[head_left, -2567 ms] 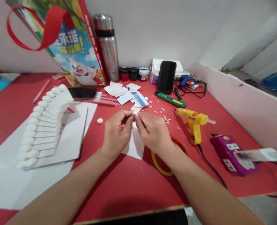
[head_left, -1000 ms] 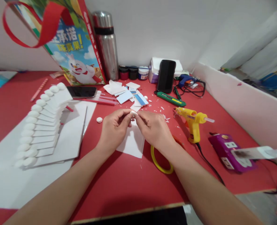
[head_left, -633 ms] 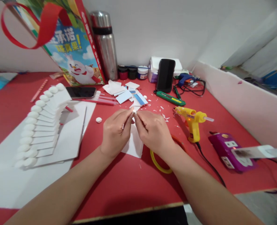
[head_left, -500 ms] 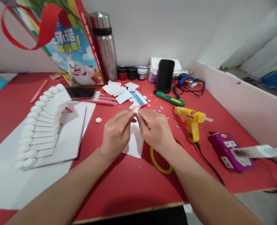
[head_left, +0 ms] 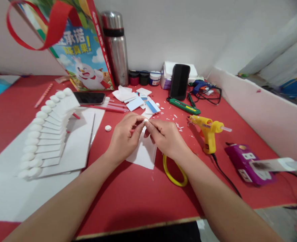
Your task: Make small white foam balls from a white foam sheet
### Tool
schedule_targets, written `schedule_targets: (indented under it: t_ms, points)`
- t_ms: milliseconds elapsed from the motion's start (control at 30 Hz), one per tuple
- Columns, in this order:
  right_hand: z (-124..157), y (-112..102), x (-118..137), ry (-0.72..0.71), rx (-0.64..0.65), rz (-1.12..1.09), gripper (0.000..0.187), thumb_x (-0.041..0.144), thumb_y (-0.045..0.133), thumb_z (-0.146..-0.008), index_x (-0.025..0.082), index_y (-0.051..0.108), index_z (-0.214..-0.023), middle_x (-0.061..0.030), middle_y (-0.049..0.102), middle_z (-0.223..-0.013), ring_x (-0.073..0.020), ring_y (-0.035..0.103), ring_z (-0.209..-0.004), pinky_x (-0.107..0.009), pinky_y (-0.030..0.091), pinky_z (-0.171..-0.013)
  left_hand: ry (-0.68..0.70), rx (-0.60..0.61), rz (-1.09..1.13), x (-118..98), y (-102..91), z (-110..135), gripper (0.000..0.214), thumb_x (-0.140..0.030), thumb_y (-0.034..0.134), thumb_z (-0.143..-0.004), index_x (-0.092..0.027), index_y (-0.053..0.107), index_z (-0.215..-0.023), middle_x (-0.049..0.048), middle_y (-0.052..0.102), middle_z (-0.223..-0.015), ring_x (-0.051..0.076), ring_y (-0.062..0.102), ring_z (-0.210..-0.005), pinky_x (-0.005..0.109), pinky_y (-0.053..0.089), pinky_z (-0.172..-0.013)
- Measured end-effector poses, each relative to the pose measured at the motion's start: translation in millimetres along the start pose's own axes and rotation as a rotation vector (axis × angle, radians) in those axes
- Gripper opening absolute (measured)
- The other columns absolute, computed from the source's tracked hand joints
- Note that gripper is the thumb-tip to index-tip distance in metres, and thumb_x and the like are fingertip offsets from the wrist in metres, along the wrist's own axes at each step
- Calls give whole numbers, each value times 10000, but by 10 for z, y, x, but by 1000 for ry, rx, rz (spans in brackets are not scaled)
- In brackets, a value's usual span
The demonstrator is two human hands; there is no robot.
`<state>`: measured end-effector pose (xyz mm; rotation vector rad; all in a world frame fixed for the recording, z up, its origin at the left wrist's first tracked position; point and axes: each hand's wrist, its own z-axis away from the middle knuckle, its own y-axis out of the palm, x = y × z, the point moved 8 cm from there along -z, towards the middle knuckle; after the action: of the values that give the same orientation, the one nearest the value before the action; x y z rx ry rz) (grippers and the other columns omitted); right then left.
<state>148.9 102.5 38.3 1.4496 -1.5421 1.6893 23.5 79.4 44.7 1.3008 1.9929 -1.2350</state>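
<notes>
A small white clay piece point(head_left: 145, 121) is pinched between the fingertips of both hands, over the middle of the table. My left hand point(head_left: 126, 135) grips it from the left, thumb and forefinger pressed together. From the other side my right hand point(head_left: 167, 137) pinches the same lump. Beneath them lies a white sheet of paper point(head_left: 144, 156), partly hidden by the hands. Another white clay disc point(head_left: 108, 128) rests on the table left of my left hand. Farther left stands a curved stepped white card model point(head_left: 54, 134), edged with several rounded white discs point(head_left: 33, 140).
Cut card pieces point(head_left: 135, 102) and scraps lie beyond the hands. To the right are a green cutter point(head_left: 183, 106), a yellow glue gun point(head_left: 206, 129), a purple box point(head_left: 249, 164) and a yellow ring point(head_left: 175, 181), partly under my right forearm. A steel flask point(head_left: 118, 50) stands behind.
The fingers have shifted around the clay piece, and it shows more plainly between them. My left hand's fingers have opened out slightly. The whole view has moved a little.
</notes>
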Motion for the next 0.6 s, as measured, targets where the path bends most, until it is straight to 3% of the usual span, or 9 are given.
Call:
schedule_targets:
  t_ms: [133, 200, 267, 400, 500, 600]
  points:
    - [19, 118, -286, 455, 111, -640, 471, 551, 409, -1010, 148, 640, -930, -91, 699, -761, -154, 626, -563, -275, 497, -522, -63, 8, 42, 33, 5, 3, 135, -248, 528, -986, -188, 642, -1025, 70, 682, -992, 187, 643, -931, 302, 505, -844]
    - [36, 187, -318, 552, 180, -842, 472, 509, 359, -1033, 132, 634, -966, -103, 688, -763, -163, 636, -589, -292, 531, -547, -104, 34, 92, 66, 20, 8, 136, -248, 531, -985, -187, 640, -1040, 62, 693, -992, 182, 652, -923, 294, 505, -837]
    - [47, 240, -311, 577, 247, -961, 406, 439, 376, -1042, 132, 621, -942, -70, 648, -734, -118, 561, -530, -256, 498, -516, -119, 65, 121, 78, 39, 9, 137, -251, 544, -979, -185, 647, -1042, 64, 701, -1002, 186, 654, -939, 296, 501, -846]
    - [56, 257, -273, 538, 271, -1071, 223, 350, 596, -956, 168, 541, -839, 42, 470, -661, -47, 306, -478, -168, 269, -430, -183, 76, 215, 116, 48, 4, 140, -271, 570, -966, -185, 658, -1035, 68, 712, -989, 188, 659, -899, 314, 506, -837]
    - [47, 213, -218, 439, 262, -952, 294, 384, 706, -869, 176, 519, -778, 63, 376, -666, -51, 263, -515, -194, 204, -456, -240, 40, 313, 146, 40, 4, 130, -277, 611, -941, -177, 670, -1001, 54, 705, -931, 172, 649, -825, 299, 516, -782]
    - [23, 136, -172, 318, 216, -698, 304, 426, 656, -895, 174, 555, -757, 69, 324, -653, -63, 249, -524, -233, 216, -494, -310, 10, 416, 195, 68, 29, 139, -281, 642, -922, -162, 687, -979, 42, 689, -870, 158, 635, -792, 287, 513, -772]
